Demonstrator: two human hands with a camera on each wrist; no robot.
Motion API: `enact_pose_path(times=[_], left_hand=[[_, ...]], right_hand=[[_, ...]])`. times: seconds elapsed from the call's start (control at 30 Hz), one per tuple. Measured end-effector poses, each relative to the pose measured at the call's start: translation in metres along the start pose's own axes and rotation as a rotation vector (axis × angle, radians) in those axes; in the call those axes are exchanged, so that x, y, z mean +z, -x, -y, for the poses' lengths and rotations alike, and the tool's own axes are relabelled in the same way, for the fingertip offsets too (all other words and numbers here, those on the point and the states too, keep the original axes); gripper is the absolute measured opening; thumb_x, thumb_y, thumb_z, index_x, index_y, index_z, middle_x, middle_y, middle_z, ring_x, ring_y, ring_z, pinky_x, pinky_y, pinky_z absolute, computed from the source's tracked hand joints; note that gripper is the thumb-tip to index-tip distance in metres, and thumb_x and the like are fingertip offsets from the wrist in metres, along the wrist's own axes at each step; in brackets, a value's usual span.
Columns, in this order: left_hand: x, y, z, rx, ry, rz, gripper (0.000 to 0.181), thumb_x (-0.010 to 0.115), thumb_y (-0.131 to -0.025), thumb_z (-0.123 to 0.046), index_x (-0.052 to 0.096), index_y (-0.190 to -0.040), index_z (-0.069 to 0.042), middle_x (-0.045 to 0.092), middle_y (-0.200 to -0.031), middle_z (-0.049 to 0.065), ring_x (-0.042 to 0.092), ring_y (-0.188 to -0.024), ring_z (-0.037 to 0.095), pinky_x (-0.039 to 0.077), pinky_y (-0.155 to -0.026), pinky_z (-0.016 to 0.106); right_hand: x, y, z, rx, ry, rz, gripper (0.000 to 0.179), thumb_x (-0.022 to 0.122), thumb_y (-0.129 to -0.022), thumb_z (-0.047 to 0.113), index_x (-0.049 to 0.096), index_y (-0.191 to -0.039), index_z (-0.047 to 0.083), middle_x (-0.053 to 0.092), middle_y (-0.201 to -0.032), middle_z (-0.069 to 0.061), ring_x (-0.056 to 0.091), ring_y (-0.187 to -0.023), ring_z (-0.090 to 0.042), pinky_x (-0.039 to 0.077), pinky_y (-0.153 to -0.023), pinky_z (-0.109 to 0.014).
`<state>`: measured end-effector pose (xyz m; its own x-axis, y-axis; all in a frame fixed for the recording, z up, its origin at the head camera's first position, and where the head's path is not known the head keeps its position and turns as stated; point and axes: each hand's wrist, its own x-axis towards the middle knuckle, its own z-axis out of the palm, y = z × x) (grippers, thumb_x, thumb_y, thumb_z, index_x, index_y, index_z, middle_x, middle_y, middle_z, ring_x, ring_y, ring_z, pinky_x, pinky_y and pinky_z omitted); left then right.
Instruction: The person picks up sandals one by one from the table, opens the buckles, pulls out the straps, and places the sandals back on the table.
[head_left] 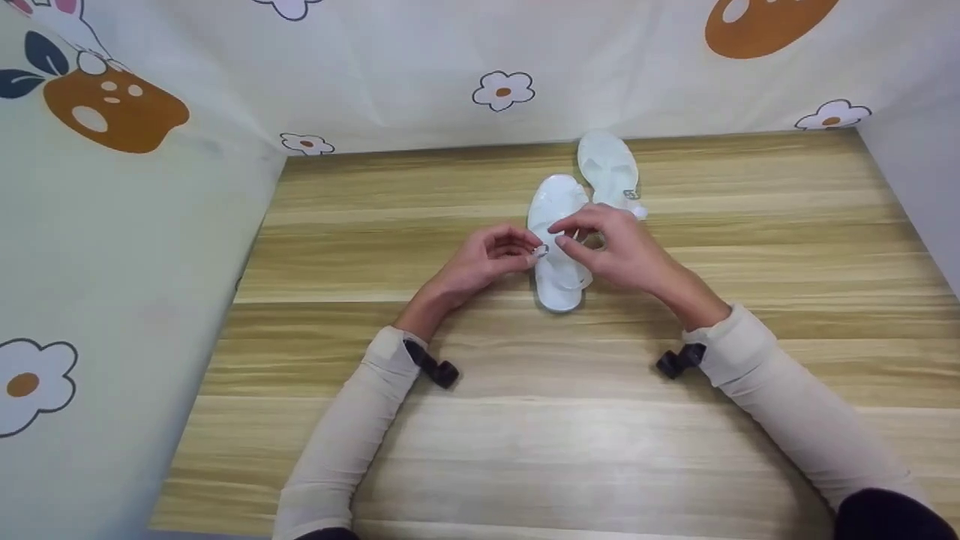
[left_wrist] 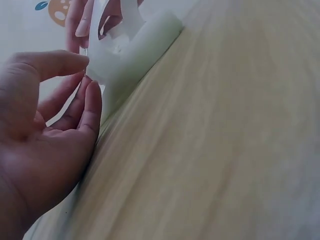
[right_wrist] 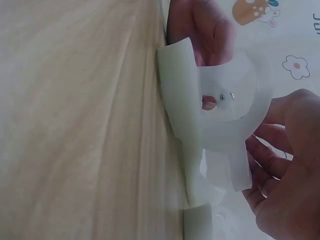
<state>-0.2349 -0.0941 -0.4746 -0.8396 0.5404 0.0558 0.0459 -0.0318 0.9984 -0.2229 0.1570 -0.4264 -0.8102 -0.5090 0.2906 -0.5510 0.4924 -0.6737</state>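
A white sandal (head_left: 556, 294) lies on the wooden table with its toe toward the back wall. My left hand (head_left: 499, 259) is at its left side, thumb and fingertips pinching the small metal buckle (head_left: 541, 250) on the strap. From the right, my right hand (head_left: 619, 247) reaches over the sandal, its curled fingers and thumb at the ankle strap (right_wrist: 262, 90). In the right wrist view that strap stands up in a loop from the pale sole (right_wrist: 182, 85). The right fingertips are partly hidden behind it.
A second white sandal (head_left: 606, 161) with a metal buckle lies behind and to the right, near the back wall. Printed cloth (head_left: 420, 75) covers the walls around the wood-grain table (head_left: 525, 450). Each wrist wears a small black camera (head_left: 444, 373).
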Motion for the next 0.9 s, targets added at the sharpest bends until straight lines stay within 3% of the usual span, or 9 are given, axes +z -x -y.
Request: enact_pose_path(times=[0.2,0.5,0.9], left_hand=[[0.007,-0.002,0.002,-0.005,-0.022,-0.054,0.036,0.081,-0.086,-0.017,0.066,-0.118,-0.008,0.070,-0.113,0.011,0.066,-0.107,0.024,0.053,-0.099,0.036],[0.000,0.000,0.002,0.018,-0.004,-0.012,0.035,0.076,-0.087,-0.007,0.065,-0.120,-0.004,0.069,-0.117,0.014,0.067,-0.111,0.028,0.053,-0.101,0.038],[-0.002,0.002,0.002,-0.016,0.050,-0.056,0.037,0.080,-0.085,-0.011,0.066,-0.118,-0.004,0.070,-0.114,0.013,0.069,-0.108,0.025,0.055,-0.098,0.035]], right_hand=[[0.007,0.001,-0.002,0.014,0.008,0.060,0.022,0.072,-0.093,0.032,0.077,-0.108,0.017,0.071,-0.093,0.005,0.063,-0.087,-0.011,0.055,-0.078,-0.036],[0.008,0.001,-0.001,0.076,-0.062,0.075,0.021,0.080,-0.087,0.026,0.077,-0.106,0.017,0.074,-0.093,0.006,0.066,-0.085,-0.011,0.056,-0.078,-0.038],[0.013,0.001,-0.004,0.094,-0.058,0.080,0.022,0.076,-0.090,0.036,0.077,-0.107,0.021,0.074,-0.090,0.010,0.067,-0.084,-0.008,0.054,-0.074,-0.025]])
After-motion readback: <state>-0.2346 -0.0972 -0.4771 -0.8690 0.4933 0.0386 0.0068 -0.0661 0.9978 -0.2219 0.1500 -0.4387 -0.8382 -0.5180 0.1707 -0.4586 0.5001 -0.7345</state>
